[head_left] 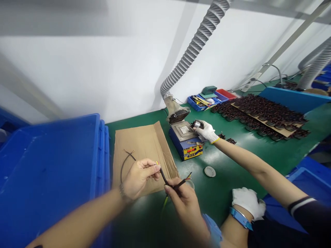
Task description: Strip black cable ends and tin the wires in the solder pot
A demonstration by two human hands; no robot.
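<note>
My left hand [141, 177] pinches thin yellow and red wires at one end of a black cable [163, 175]. Lower and to the right, my right hand [184, 199] grips the same cable between thumb and fingers. A second black cable end [184, 181] with coloured cores juts out of the right hand; whether it belongs to the same cable I cannot tell. A yellow-green wire [164, 202] hangs below. On the brown cardboard [139, 141] behind my left hand, a thin dark cable [123, 163] curves up to stripped, splayed ends.
A co-worker's gloved hand [205, 131] holds a small wound metal part [197, 124] at the blue solder pot [186, 144], under an extraction hose [196, 44]. Their other gloved hand [248, 199] rests nearby. Blue crates [51, 155] stand left; dark parts [263, 110] fill the right.
</note>
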